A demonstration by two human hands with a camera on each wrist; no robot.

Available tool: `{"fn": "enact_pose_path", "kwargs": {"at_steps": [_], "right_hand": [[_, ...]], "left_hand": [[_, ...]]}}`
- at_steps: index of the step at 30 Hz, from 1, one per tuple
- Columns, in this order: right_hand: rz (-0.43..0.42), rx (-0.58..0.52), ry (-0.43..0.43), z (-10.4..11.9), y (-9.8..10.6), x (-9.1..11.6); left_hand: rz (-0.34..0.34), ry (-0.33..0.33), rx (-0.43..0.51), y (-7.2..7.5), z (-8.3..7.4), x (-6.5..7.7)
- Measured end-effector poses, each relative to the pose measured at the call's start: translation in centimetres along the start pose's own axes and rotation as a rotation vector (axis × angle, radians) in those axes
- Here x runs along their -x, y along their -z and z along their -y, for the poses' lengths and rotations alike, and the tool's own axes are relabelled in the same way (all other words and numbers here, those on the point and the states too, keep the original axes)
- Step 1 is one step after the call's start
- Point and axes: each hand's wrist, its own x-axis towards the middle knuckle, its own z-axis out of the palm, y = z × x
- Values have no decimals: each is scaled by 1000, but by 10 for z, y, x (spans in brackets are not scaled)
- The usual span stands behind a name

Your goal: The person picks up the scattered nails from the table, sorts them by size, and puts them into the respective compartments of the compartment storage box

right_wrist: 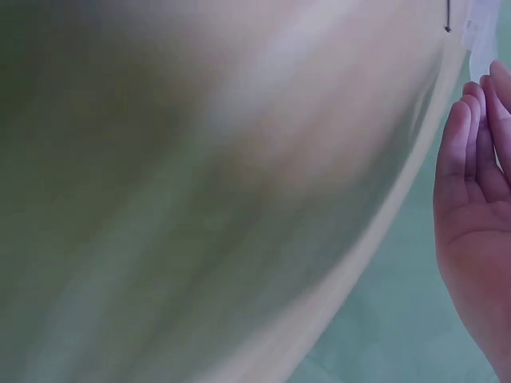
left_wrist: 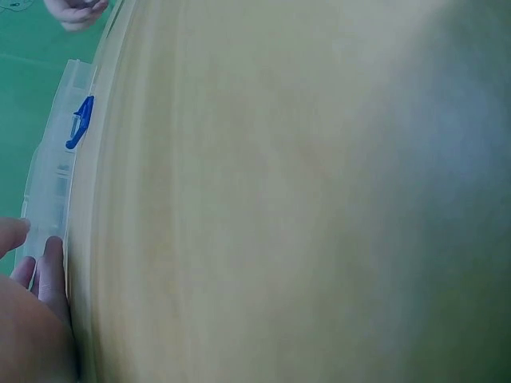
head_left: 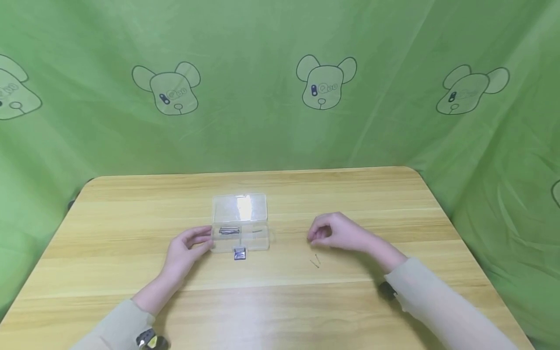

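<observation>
My left hand holds the left end of a clear plastic compartment box, thumb at the front corner and fingers along the side. Its lid stands raised at the back, and a blue latch hangs at the front. Several thin metal pieces, like nails or screws, lie in the back-left compartment; one shows at the back right. Two loose thin pieces lie on the table, just below my right hand. That hand's fingers bend toward the thumb; anything between the fingertips is hidden.
A light wood table carries everything, its far edge close to a green curtain printed with mouse heads. Another green curtain hangs along the right side. Dark devices are strapped at both sleeves.
</observation>
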Motion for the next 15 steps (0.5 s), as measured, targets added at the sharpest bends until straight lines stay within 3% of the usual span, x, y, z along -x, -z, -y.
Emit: {"fn": "enact_pose_path", "kwargs": {"at_steps": [15], "right_hand": [[51,-27,3,-8,-7,24]], "left_hand": [[6,1,5,-1,-1,0]]}}
